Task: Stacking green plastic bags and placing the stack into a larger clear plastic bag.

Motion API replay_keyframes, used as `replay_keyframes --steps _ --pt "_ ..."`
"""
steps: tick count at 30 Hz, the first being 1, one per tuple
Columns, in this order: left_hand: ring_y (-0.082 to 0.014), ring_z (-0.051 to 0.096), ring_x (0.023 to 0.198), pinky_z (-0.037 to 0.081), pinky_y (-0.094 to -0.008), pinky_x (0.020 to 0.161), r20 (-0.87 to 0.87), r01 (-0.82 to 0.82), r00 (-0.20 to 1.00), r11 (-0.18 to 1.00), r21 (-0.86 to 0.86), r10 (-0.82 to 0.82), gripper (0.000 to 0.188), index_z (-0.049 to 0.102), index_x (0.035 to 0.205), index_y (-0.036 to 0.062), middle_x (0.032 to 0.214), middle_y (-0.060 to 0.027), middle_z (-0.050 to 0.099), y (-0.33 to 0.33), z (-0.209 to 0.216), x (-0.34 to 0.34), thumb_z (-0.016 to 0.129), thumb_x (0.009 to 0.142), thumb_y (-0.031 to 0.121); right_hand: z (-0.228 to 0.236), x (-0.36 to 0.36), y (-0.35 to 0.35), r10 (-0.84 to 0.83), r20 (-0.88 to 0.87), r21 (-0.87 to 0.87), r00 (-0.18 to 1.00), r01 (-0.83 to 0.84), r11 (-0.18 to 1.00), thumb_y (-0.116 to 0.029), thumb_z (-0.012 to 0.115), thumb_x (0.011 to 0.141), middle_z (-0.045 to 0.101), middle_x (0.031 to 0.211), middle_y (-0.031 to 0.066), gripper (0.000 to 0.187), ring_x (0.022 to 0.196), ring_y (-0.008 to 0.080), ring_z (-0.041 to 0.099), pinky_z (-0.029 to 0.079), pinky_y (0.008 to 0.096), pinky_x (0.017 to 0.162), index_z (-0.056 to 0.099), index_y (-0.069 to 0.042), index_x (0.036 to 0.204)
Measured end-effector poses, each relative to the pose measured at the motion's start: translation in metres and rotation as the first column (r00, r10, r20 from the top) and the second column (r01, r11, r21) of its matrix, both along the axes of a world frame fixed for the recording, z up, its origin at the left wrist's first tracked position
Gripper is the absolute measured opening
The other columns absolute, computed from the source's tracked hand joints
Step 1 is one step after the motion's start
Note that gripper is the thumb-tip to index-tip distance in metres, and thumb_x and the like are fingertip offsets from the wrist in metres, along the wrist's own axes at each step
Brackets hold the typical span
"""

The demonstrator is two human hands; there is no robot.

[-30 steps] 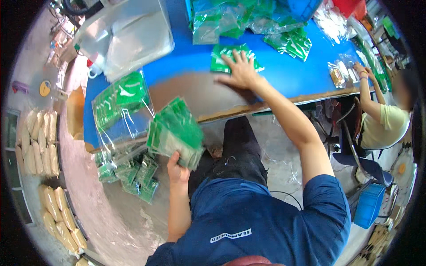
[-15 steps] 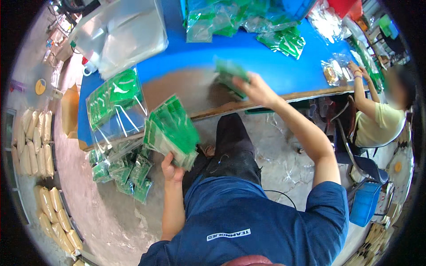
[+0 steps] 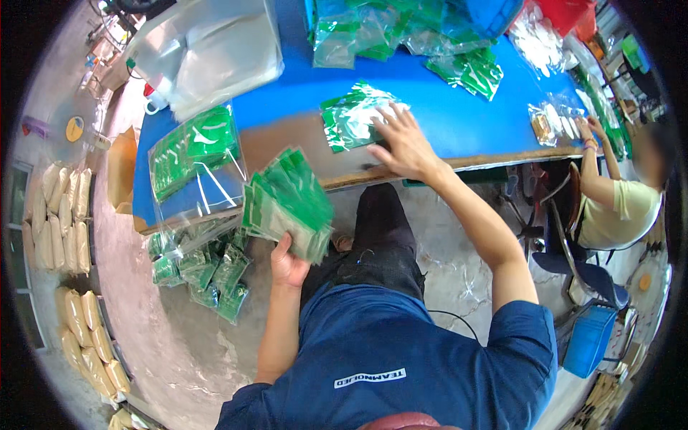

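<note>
My left hand (image 3: pixel 288 264) is clamped around a fanned stack of green packets (image 3: pixel 287 204), held up off my lap at about 9 o'clock from my knees, just below the near edge of the table (image 3: pixel 287 93). My right hand (image 3: pixel 405 147) lies flat and spread, fingers apart, on the table's worn near edge, its fingertips touching a clear bag of green packets (image 3: pixel 352 118) that lies at 11 o'clock from that hand. The two hands are well apart.

At 10 o'clock from the stack a larger clear bag with green packets (image 3: pixel 193 154) hangs over the table's left corner. Below it, at 7 o'clock from the stack, loose small green packets (image 3: pixel 204 269) lie heaped on the floor. At 12 o'clock, along the table's far edge, more bagged green packets (image 3: pixel 373 29) are piled, and another bunch (image 3: pixel 469 72) lies at 1 o'clock. A big clear plastic bag (image 3: pixel 208 50) sits at the far left corner.

At 3 o'clock another person in a pale yellow shirt (image 3: pixel 620 211) sits at the table's right end. Pale filled sacks (image 3: pixel 61 208) lie along the floor at 9 o'clock.
</note>
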State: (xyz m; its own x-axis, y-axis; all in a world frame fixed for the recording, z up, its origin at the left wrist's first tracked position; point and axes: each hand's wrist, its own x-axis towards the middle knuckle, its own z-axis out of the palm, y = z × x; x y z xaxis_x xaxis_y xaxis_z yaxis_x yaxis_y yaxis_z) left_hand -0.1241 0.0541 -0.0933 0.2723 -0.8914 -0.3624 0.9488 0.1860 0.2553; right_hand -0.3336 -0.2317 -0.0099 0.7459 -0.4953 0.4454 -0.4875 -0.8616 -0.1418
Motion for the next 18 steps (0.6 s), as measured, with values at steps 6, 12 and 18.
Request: replay_keyframes --steps 6,12,18 --pt "-0.0259 0.052 0.129 0.037 -0.0468 0.116 -0.018 0.019 1.0 0.995 -0.1 -0.021 0.058 0.05 0.14 0.0093 0.136 -0.0064 0.059 -0.022 0.0 -0.021 0.073 0.087 0.005 0.002 0.027 0.055 0.318 0.06 0.279 0.946 -0.321 0.905 -0.018 0.063 0.09 0.055 0.119 0.0236 0.038 0.125 0.0451 0.049 0.04 0.0538 0.106 0.058 0.0 0.123" --pt "-0.0248 0.052 0.129 0.036 -0.0459 0.116 0.013 -0.017 1.0 0.999 -0.05 0.018 0.055 0.05 0.139 0.0074 0.136 -0.0066 0.058 -0.039 0.011 -0.035 0.07 0.088 0.003 0.0 0.024 0.038 0.207 0.239 0.347 0.949 -0.282 0.894 0.001 0.055 0.089 0.057 0.127 0.0208 0.035 0.111 0.0422 0.058 0.049 0.0453 0.095 0.057 -0.001 0.124" --pt "-0.025 0.053 0.129 0.038 -0.0458 0.115 0.093 0.013 0.996 0.997 -0.07 -0.006 0.056 0.05 0.139 0.0069 0.135 -0.0069 0.058 -0.038 0.022 -0.029 0.071 0.088 0.004 -0.007 0.015 0.043 0.405 0.116 0.284 0.907 -0.421 0.862 -0.003 0.056 0.09 0.056 0.137 0.0205 0.041 0.129 0.0383 0.052 0.044 0.0434 0.107 0.056 -0.003 0.131"
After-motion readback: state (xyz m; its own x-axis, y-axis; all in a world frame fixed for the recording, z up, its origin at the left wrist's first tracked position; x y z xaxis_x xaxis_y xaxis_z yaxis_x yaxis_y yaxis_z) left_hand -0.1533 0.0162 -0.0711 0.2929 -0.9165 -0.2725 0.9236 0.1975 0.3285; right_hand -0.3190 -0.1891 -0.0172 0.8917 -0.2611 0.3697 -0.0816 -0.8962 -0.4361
